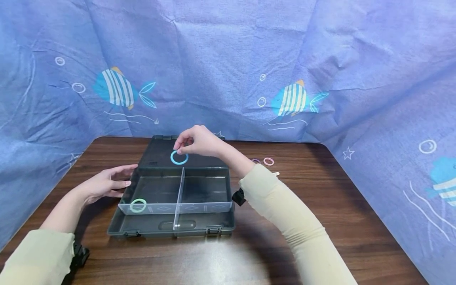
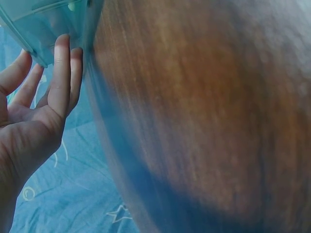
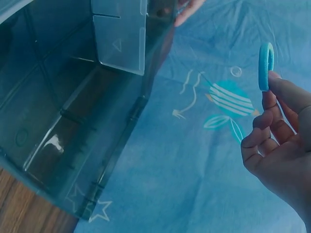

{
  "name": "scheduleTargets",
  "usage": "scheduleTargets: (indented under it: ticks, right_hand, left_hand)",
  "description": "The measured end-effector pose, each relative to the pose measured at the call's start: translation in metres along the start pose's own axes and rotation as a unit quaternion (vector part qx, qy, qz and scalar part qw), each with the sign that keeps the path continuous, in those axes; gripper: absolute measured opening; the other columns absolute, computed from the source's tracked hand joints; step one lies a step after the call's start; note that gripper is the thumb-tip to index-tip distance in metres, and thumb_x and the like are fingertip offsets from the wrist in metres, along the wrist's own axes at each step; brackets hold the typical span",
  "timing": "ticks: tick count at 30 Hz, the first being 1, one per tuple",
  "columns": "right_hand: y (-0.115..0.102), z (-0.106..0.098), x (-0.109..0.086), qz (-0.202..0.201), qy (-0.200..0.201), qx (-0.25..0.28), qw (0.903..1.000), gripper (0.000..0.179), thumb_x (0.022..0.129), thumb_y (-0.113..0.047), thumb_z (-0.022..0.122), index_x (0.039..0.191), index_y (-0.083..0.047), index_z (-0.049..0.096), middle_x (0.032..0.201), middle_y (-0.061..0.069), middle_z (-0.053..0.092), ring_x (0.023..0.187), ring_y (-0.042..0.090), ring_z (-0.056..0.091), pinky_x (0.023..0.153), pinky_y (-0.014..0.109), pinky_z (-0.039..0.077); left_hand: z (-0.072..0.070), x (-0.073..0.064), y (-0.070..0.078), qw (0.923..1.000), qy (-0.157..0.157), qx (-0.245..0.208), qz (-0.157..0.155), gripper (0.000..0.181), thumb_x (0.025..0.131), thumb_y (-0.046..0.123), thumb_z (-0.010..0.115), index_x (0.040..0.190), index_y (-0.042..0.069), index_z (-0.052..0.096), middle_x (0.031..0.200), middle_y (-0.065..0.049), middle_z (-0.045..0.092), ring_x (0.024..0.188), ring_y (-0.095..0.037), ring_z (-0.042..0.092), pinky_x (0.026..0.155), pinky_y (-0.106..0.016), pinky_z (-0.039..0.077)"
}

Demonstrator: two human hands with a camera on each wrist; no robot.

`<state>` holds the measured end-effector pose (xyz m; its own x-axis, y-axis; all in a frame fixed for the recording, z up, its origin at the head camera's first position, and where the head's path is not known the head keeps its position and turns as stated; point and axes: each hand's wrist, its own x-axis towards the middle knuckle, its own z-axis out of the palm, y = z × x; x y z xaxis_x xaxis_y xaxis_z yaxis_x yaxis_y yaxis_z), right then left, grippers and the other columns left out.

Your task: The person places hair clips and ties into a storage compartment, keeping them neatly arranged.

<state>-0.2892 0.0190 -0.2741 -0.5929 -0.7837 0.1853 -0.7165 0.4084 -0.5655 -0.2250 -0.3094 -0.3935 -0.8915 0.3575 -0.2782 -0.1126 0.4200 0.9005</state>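
My right hand (image 1: 201,142) pinches a blue hair tie (image 1: 179,164) between thumb and fingers, holding it up over the back of a dark see-through plastic box (image 1: 149,232). In the right wrist view the tie stands edge-on above the fingertips. The box lies with its lid (image 1: 156,153) folded back, and clear dividers (image 1: 180,186) split it into compartments. A pale green hair tie (image 1: 131,206) shows at the left, by the cross divider. My left hand (image 1: 103,184) rests against the box's left side with its fingers extended; the left wrist view shows fingertips at the wall.
Right of the box, partly behind my right forearm, lie a pink hair tie (image 1: 268,165), a purple one (image 1: 256,160) and a small pale object (image 1: 276,173). The brown wooden table (image 1: 320,221) ends at a blue fish-print cloth (image 1: 228,71) behind and on both sides.
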Motion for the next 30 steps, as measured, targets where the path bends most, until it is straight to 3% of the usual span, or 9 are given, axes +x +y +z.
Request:
scheduleTargets:
  ticks: [8, 15, 30]
  right_hand:
    - [-0.003, 0.020, 0.017, -0.005, -0.019, -0.009, 0.9998, 0.009, 0.087, -0.017, 0.070, 0.094, -0.013, 0.073, 0.083, -0.004, 0.069, 0.070, 0.009, 0.057, 0.065, 0.017, 0.044]
    - [-0.008, 0.041, 0.029, -0.015, -0.030, -0.017, 0.9993, 0.007, 0.086, -0.017, 0.070, 0.092, -0.014, 0.073, 0.081, -0.007, 0.069, 0.069, 0.004, 0.059, 0.067, 0.015, 0.045]
    - [-0.005, 0.094, 0.045, -0.028, -0.102, -0.045, 0.9933, 0.006, 0.086, -0.019, 0.071, 0.090, -0.016, 0.074, 0.076, -0.011, 0.066, 0.066, 0.001, 0.053, 0.064, 0.010, 0.042]
  left_hand:
    - [-0.003, 0.000, -0.002, 1.0000, -0.001, 0.001, -0.004, 0.075, 0.095, 0.021, 0.058, 0.152, 0.007, 0.011, 0.149, -0.031, 0.015, 0.121, -0.034, 0.046, 0.085, -0.045, 0.053]
    - [-0.003, 0.002, -0.002, 0.9999, -0.005, -0.008, -0.008, 0.076, 0.095, 0.022, 0.058, 0.152, 0.008, 0.011, 0.148, -0.030, 0.019, 0.116, -0.026, 0.053, 0.086, -0.046, 0.052]
    - [-0.002, 0.000, 0.000, 0.9999, -0.001, -0.015, -0.002, 0.074, 0.095, 0.021, 0.058, 0.152, 0.007, 0.013, 0.147, -0.031, 0.020, 0.116, -0.028, 0.052, 0.086, -0.046, 0.053]
